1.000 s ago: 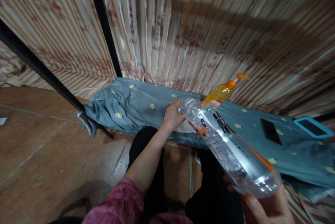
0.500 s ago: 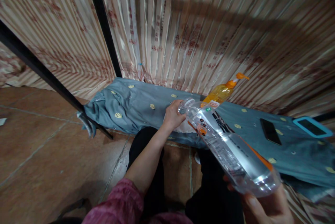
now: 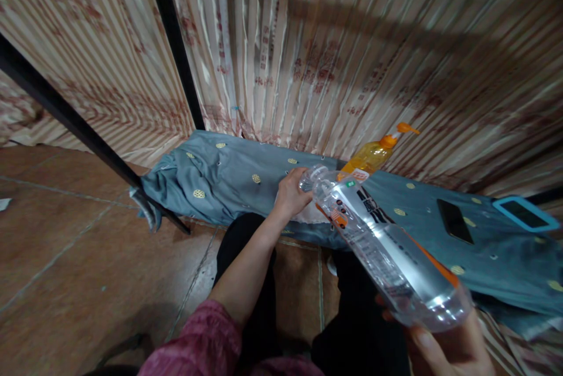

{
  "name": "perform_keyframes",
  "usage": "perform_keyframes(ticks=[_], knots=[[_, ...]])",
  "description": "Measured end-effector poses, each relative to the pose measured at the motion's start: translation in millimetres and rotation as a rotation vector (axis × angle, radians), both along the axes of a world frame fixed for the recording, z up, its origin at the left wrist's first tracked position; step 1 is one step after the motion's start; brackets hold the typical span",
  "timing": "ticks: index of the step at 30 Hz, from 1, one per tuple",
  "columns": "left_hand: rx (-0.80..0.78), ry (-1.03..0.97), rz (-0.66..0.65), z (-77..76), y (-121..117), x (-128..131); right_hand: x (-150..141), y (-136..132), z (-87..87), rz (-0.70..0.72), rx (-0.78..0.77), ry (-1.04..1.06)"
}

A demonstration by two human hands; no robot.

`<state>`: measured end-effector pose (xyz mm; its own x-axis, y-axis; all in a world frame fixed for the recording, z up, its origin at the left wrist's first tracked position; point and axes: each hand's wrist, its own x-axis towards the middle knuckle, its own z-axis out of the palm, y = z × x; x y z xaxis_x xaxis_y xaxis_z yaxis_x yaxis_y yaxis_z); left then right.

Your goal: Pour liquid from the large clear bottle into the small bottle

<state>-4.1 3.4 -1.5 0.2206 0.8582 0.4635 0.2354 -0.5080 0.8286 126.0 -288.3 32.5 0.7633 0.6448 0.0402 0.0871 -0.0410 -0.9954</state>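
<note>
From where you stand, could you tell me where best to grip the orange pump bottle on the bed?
Probably around the orange pump bottle's body, below the neck, coming from the near side: it stands upright against the curtain, and its nozzle juts right.

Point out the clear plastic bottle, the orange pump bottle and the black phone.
clear plastic bottle (image 3: 373, 247), head view, on its labelled side.
orange pump bottle (image 3: 369, 157), head view, on its body.
black phone (image 3: 454, 220), head view, on its screen.

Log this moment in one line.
right hand: holds clear bottle tilted | left hand: at its mouth, on white cloth | orange pump bottle behind
</note>
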Motion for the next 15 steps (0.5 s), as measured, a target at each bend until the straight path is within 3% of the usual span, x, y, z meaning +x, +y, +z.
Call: perform_keyframes(ticks=[15], knots=[[0.0, 0.01, -0.001, 0.9, -1, -1, -18, 6, 14.9, -0.069, 0.0, 0.098]])
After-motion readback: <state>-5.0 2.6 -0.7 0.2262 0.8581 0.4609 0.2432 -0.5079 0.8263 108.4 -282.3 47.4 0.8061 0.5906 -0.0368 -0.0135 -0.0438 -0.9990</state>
